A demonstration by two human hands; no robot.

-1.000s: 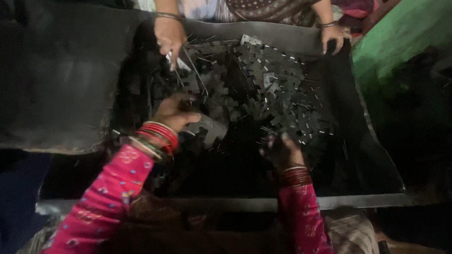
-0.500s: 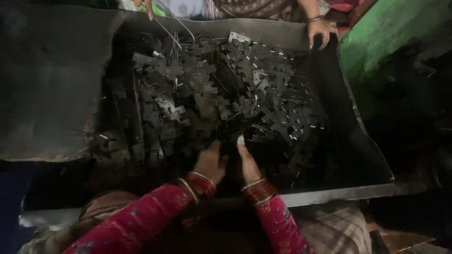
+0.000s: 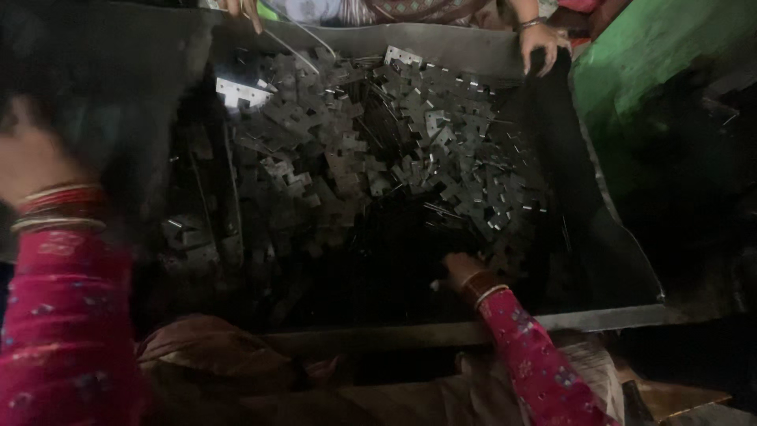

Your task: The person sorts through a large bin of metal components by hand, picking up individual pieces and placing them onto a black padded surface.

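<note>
Cross-shaped metal plates (image 3: 378,150) lie heaped in the grey sheet-metal tray (image 3: 599,315). Since half a second ago, the left hand (image 3: 31,162) has lifted clear, blurred; finger state indeterminable. The right hand (image 3: 461,272) stays inside, fingers hidden.

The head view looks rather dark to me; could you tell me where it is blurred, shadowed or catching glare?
In the head view, the left hand is motion-blurred at the frame edge; the right hand sits in deep shadow; a few metal plates glint, the tray's rim catches dim light.
</note>
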